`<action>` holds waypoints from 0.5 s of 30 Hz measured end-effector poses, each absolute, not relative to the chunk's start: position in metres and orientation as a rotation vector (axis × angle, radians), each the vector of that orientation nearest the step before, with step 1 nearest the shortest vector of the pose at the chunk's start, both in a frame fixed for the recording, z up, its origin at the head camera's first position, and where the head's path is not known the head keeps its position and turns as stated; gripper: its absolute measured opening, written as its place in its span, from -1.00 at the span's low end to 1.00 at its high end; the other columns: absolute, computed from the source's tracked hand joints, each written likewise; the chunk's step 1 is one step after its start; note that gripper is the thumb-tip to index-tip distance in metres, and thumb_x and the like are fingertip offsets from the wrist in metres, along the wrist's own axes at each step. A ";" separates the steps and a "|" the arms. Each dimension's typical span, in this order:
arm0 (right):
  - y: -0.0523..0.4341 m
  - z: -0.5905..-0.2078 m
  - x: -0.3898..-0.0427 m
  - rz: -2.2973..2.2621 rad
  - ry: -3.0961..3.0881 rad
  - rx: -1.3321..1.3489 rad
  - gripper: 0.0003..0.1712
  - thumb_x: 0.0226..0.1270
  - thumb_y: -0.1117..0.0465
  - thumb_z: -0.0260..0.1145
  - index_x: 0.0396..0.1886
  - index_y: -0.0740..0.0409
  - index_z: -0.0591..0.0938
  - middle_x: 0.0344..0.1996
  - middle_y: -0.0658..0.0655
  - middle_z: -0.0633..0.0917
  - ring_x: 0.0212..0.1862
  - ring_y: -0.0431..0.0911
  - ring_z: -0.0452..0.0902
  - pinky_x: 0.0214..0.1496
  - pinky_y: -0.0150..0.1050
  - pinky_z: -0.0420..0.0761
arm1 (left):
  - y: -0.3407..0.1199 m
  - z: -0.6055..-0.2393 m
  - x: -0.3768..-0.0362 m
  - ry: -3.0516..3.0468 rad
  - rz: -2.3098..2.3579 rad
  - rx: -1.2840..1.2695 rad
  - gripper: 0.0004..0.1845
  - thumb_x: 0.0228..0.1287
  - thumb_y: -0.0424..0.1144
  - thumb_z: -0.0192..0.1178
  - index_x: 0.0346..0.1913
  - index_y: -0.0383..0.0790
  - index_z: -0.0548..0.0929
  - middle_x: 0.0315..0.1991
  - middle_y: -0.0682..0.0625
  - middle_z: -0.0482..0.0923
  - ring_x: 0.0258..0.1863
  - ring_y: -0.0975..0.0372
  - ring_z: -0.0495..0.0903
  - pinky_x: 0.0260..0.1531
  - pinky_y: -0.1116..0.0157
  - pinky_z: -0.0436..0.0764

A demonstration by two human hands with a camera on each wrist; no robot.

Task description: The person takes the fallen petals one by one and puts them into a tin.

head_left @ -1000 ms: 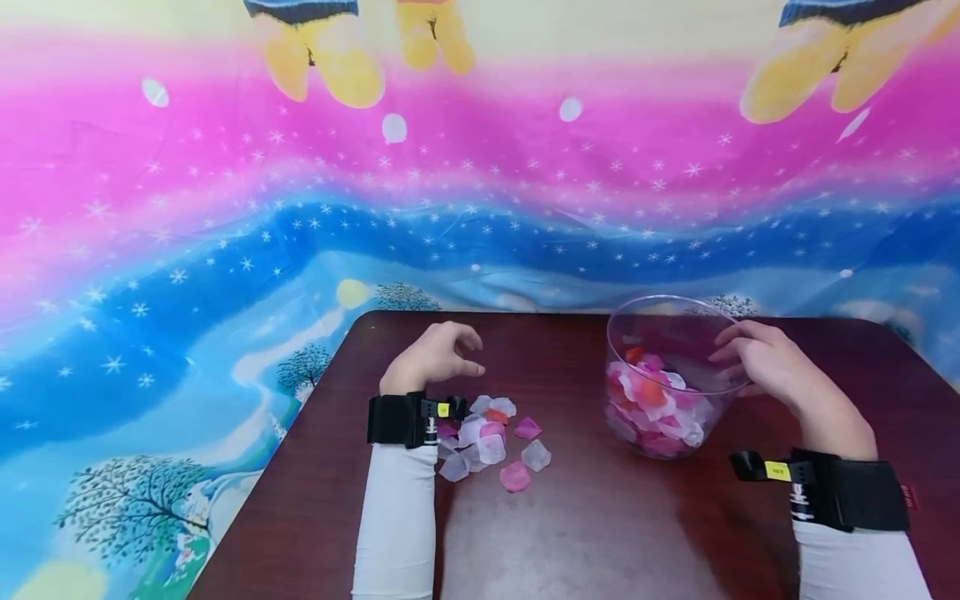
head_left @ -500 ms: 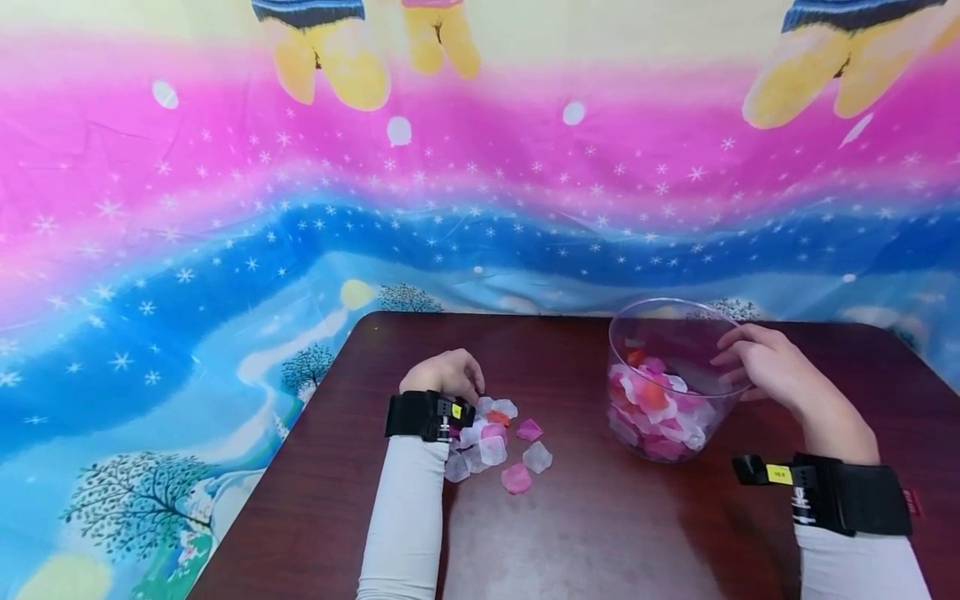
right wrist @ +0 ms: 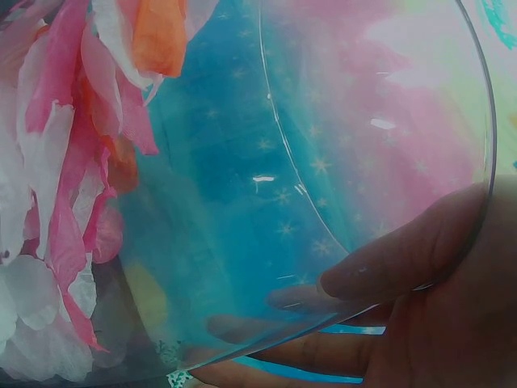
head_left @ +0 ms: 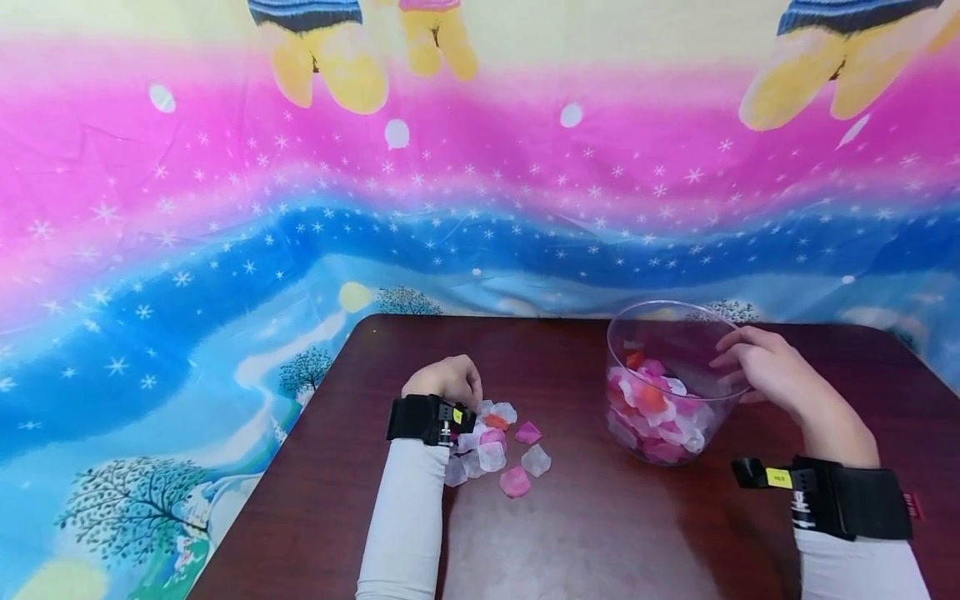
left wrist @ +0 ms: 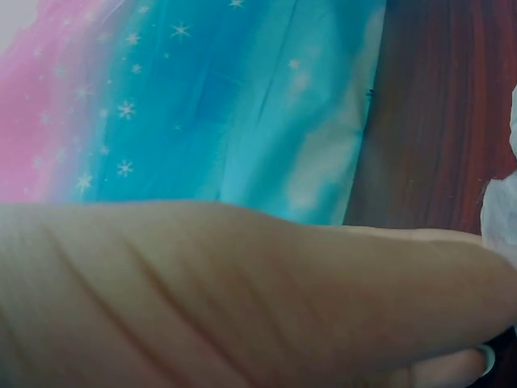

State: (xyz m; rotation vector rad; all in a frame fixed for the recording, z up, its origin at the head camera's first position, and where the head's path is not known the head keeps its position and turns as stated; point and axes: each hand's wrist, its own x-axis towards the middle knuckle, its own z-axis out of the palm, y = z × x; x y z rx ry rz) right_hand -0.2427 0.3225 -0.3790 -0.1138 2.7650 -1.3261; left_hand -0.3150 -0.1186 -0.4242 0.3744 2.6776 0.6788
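In the head view, my left hand (head_left: 444, 382) reaches down at the back of a loose pile of artificial flower petals (head_left: 491, 456) in white, pink and orange. Its fingertips are hidden there. The left wrist view has a white petal (left wrist: 501, 214) at the thumb tip, where thumb and index finger appear to pinch it. My right hand (head_left: 765, 364) grips the rim of a clear plastic bucket (head_left: 675, 312), thumb inside and fingers outside. More petals (head_left: 656, 408) in pink, white and orange fill the lower part of the bucket, also visible in the right wrist view.
Everything stands on a dark reddish-brown table (head_left: 585, 542). A few petals lie apart from the pile, such as a pink petal (head_left: 515, 482) and a white one to its right. A printed cloth (head_left: 480, 192) hangs behind the table's far edge.
My left hand has come down and slightly right, from beside the pile onto its back edge, and its fingers have closed. The right hand and bucket have stayed put.
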 end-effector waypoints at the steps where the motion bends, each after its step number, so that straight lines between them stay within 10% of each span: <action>1: 0.322 -0.379 -0.243 -1.330 2.763 -0.115 -0.52 0.62 0.24 -0.23 0.28 0.51 0.31 0.18 0.60 0.52 -0.09 0.17 0.70 -0.22 -0.01 0.71 | -0.120 -0.424 -0.315 2.678 0.677 0.389 -0.87 0.17 -0.38 0.43 -0.50 -0.15 0.80 -0.49 0.03 0.69 -0.46 0.16 0.62 -0.49 0.22 0.63; 15: 0.323 -0.379 -0.243 -1.322 2.768 -0.117 -0.51 0.62 0.24 -0.25 0.29 0.52 0.30 0.18 0.61 0.52 -0.08 0.20 0.69 -0.23 -0.01 0.71 | -0.124 -0.389 -0.308 2.838 0.744 0.585 -0.90 0.19 -0.42 0.43 -0.38 -0.16 0.78 -0.41 0.07 0.68 -0.38 0.20 0.55 -0.30 0.25 0.57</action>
